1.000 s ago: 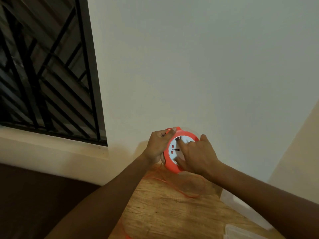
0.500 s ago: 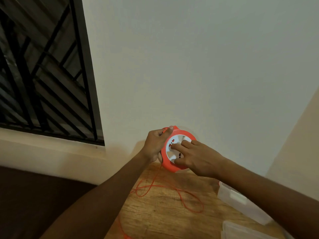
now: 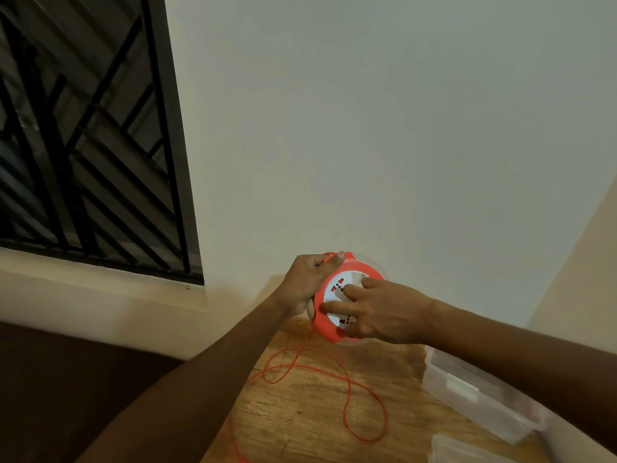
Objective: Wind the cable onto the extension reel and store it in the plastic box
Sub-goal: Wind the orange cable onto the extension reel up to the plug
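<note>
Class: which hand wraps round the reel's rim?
The left hand grips the reel by its rim; the right hand lays fingers on its white face.

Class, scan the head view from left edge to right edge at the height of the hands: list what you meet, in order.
Window grille → left hand → orange extension reel → right hand → clear plastic box, lower on the wooden table.

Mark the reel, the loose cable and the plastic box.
reel [image 3: 329, 324]: head view, orange front rim, lower left.
loose cable [image 3: 347, 389]: head view, loop lying on the table.
plastic box [image 3: 467, 392]: head view, near side wall.
</note>
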